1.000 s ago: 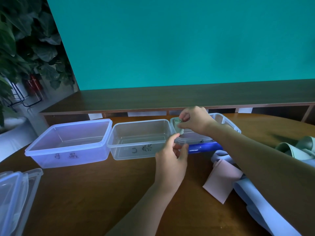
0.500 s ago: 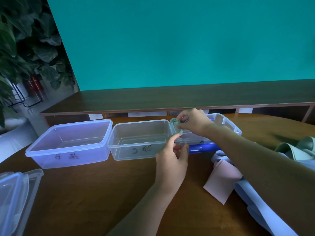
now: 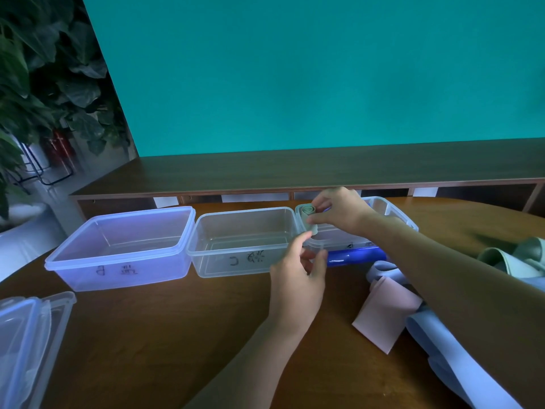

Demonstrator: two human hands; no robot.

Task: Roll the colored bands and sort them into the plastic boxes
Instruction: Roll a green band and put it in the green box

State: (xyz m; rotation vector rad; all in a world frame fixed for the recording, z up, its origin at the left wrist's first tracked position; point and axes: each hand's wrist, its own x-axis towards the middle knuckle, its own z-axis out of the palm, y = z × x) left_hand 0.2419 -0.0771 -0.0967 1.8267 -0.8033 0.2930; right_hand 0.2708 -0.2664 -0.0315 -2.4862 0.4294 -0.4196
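**Green roll held over the right-hand box**

The right hand (image 3: 339,212) pinches a rolled green band (image 3: 308,215) above the left rim of the right box (image 3: 392,209). The left hand (image 3: 298,276) hovers just below, fingers loosely curled, apparently empty. Loose bands (image 3: 386,314) lie on the counter (image 3: 147,335).

1. Three boxes are sitting in a row on the table (image 3: 153,335): the left box (image 3: 118,249), the middle box (image 3: 244,240) touching it, and the right box (image 3: 392,211) behind the hands.
2. Lids (image 3: 26,335) are lying at the near left.
3. Loose bands (image 3: 386,314) are lying at the right, before the right box.
4. A shelf (image 3: 295,169) is running behind the table.
5. A plant (image 3: 38,84) is standing far left.
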